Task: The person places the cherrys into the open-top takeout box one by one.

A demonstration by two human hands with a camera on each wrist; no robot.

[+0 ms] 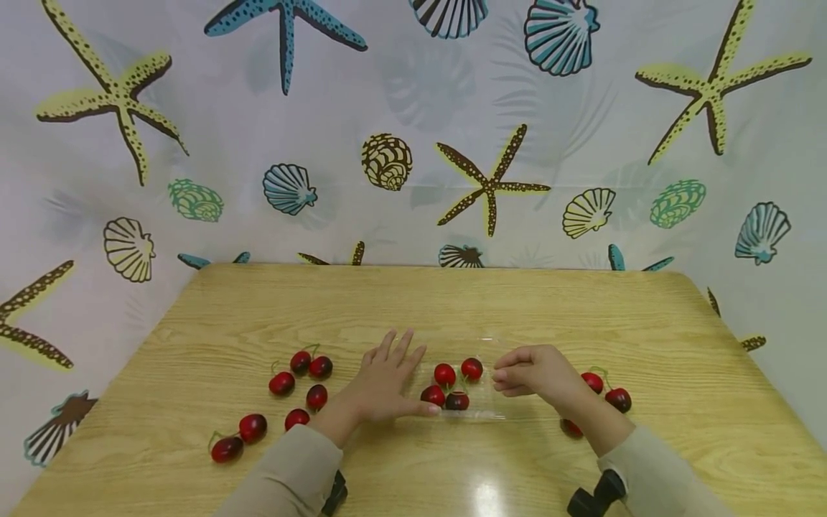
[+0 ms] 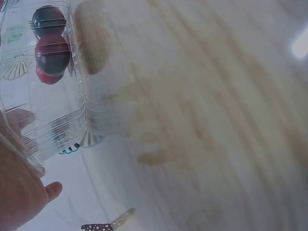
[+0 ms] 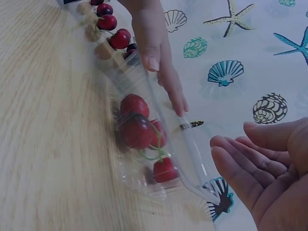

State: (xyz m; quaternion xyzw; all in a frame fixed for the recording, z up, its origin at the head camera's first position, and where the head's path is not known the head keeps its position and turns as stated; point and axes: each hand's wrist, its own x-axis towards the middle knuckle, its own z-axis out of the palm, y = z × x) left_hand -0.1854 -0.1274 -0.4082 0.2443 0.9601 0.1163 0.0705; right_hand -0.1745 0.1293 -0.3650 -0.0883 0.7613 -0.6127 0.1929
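A clear plastic box [image 1: 486,415] sits in the middle of the wooden table with several red cherries [image 1: 444,374] inside, some with green stems. My left hand [image 1: 388,388] lies across the box's left side, fingers spread and thumb along the near edge. In the right wrist view, its fingertips are right at the rim of the box [image 3: 192,159]. My right hand [image 1: 539,373] hovers by the box's right end. The right wrist view shows its fingers loosely bent, apart from the rim and holding nothing.
To the left, several loose cherries [image 1: 253,428] lie scattered on the table [image 1: 400,301]. More cherries [image 1: 618,400] lie at the right, partly hidden behind my right forearm. A white cloth [image 1: 413,230] printed with shells and starfish hangs behind the table's far edge.
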